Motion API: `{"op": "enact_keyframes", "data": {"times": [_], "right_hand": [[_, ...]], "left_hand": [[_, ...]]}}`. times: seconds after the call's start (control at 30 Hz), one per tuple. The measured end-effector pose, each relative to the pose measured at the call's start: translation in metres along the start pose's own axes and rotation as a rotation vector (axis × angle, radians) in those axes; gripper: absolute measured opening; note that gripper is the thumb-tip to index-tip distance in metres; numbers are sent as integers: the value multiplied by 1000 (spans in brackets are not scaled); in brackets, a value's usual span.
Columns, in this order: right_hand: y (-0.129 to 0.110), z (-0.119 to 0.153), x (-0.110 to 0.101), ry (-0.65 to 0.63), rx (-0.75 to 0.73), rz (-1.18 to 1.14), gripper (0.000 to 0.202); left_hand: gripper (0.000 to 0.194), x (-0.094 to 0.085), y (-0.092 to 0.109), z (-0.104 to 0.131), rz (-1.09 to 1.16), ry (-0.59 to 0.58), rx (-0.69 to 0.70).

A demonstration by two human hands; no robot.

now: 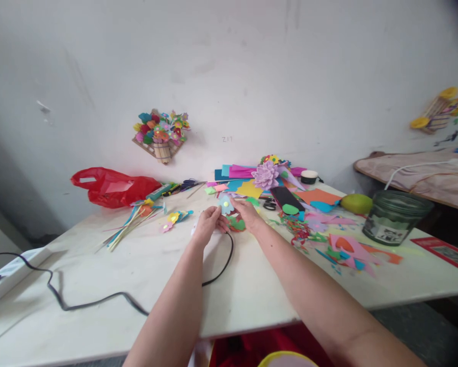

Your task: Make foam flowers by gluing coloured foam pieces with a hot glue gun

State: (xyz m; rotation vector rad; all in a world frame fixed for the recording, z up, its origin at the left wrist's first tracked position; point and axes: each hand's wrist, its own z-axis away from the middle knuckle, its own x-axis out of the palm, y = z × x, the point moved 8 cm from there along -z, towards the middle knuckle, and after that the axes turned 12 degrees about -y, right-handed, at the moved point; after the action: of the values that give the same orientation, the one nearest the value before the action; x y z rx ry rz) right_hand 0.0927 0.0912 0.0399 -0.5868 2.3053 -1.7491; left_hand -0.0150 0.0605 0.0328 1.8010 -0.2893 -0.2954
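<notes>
So the person's got a pale blue paper-looking flower with a yellow centre up between both hands, just above the table. Left hand pinches it near its left edge, and the right hand is at its right edge, fingers curled in, though whether those fingers really grip it I can't tell. My guess is it's thin craft foam or stiff paper: weighs next to nothing, bends easily, not slippery, but petals could crease or tear if squeezed hard. Safest hold is probably a light fingertip pinch low near the centre, not out on a petal tip. A black cable runs up to just under the left hand. Nearby on the left lie finished-looking yellow and pink flowers and a bundle of thin sticks; over on the right there's a heap of colourful scraps and a green jar.
</notes>
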Motion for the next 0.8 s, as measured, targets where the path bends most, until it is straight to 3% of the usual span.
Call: {"op": "enact_keyframes", "data": {"times": [0.3, 0.8], "right_hand": [[0, -3, -3, 38, -18, 146, 26], [6, -5, 4, -47, -41, 196, 29]], "left_hand": [[46, -8, -6, 0, 33, 72, -30], [32, -10, 1, 1, -64, 100, 44]]}}
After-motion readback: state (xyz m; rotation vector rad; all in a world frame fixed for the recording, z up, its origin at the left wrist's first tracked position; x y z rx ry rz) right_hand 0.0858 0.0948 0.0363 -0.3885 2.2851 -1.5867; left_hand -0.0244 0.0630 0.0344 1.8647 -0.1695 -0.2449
